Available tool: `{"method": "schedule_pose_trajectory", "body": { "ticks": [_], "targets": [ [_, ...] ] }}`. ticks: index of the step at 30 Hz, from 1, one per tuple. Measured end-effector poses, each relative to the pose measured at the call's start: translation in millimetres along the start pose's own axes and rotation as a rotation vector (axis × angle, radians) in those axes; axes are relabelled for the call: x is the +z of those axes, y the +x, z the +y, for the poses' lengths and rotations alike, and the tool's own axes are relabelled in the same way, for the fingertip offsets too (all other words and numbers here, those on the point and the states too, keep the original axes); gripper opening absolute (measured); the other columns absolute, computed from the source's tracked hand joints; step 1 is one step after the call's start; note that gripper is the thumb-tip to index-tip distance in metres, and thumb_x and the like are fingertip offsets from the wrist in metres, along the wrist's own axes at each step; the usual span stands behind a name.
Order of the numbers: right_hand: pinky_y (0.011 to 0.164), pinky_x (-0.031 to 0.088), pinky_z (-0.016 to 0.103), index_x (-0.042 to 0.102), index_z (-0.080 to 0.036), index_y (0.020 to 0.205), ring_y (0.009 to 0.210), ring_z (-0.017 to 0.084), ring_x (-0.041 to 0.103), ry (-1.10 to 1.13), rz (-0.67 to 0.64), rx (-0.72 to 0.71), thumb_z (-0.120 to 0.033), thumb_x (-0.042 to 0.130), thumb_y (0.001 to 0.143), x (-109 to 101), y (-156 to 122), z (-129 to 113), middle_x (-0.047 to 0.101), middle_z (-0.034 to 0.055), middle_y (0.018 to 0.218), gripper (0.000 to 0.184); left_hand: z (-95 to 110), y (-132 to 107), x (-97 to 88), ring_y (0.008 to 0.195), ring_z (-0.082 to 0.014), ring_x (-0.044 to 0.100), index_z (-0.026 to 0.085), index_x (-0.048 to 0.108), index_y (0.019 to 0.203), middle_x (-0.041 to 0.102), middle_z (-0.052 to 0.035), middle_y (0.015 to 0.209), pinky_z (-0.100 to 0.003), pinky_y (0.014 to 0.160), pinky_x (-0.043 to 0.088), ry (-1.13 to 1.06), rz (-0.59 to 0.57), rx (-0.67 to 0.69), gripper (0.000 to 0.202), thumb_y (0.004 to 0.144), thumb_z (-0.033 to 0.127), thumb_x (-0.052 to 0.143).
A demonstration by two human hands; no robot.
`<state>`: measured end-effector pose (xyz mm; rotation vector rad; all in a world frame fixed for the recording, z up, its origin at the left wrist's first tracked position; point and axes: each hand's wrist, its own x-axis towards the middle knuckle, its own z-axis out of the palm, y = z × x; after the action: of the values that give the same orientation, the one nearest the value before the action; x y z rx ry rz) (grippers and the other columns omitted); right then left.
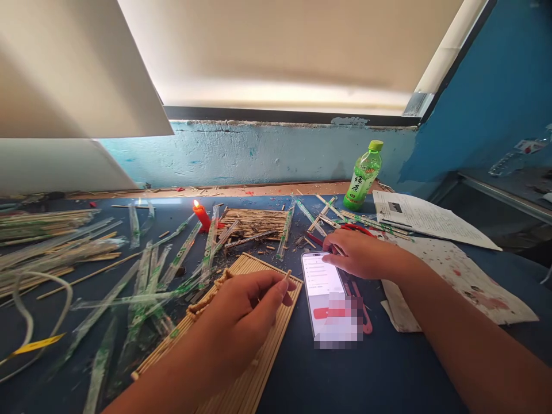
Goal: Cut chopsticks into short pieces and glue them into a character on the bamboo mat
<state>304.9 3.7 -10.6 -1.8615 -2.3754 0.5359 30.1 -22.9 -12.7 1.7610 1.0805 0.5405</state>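
Note:
My left hand (254, 305) is closed, pinching a short wooden stick piece (288, 275) between thumb and fingertips. Beneath it lies a mat of sticks laid side by side (276, 339), with short pieces standing in a rough line at its left part. My right hand (353, 253) reaches over the top edge of a lit phone (317, 282), its fingers curled at a red-handled tool (359, 229). That tool is partly covered by the hand, so its kind is unclear. A pink-handled cutter (366, 316) lies beside the phone, partly hidden.
A lit red candle (201, 215) stands behind the mat, near a smaller stick panel (259, 223). Torn chopstick wrappers (146, 287) and wrapped chopsticks (56, 247) cover the left side. A green tea bottle (363, 175), papers (431, 218) and a stained cloth (466, 282) are at right.

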Motion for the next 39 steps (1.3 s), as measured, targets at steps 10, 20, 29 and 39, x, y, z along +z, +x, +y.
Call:
{"method": "schedule_pose_trajectory", "body": {
  "ticks": [10,20,29,39],
  "targets": [
    [0.082,0.047,0.035,0.066,-0.020,0.121,0.101,0.029,0.066,0.023,-0.066,0.055,-0.055,0.056,0.091,-5,-3,1,0.069,0.0129,0.118,0.047,4,-3,0.6,0.068,-0.0168,0.054,0.021,0.069,0.080,0.064,-0.0005,0.075,-0.028,0.065,0.043,-0.019,0.001,0.001,0.035,0.098,0.045,0.049],
    [0.067,0.048,0.033,0.056,-0.022,0.139,0.089,0.026,0.063,0.057,-0.183,0.036,-0.069,0.076,0.065,-17,-14,3,0.066,0.0096,0.116,0.089,11,-4,-2.3,0.071,-0.0157,0.052,0.022,0.063,0.071,0.059,0.0020,0.076,-0.025,0.065,0.042,-0.048,-0.062,0.076,0.036,0.099,0.042,0.051],
    [0.076,0.048,0.036,0.063,-0.023,0.132,0.102,0.030,0.064,0.076,-0.069,0.015,-0.066,0.069,0.078,-17,-13,2,0.067,0.0117,0.122,0.069,8,-5,-0.2,0.071,-0.0158,0.053,0.024,0.067,0.080,0.060,0.0022,0.077,-0.026,0.066,0.042,-0.034,-0.024,0.077,0.030,0.098,0.042,0.052],
    [0.062,0.045,0.029,0.073,-0.021,0.109,0.068,0.014,0.056,0.555,0.189,-0.319,-0.042,0.063,0.094,-7,-6,-36,0.068,0.0031,0.085,0.028,8,-2,1.7,0.071,-0.0166,0.054,0.023,0.066,0.084,0.060,0.0010,0.076,-0.028,0.066,0.042,-0.004,0.043,0.042,0.030,0.098,0.045,0.051]
  ]
}}
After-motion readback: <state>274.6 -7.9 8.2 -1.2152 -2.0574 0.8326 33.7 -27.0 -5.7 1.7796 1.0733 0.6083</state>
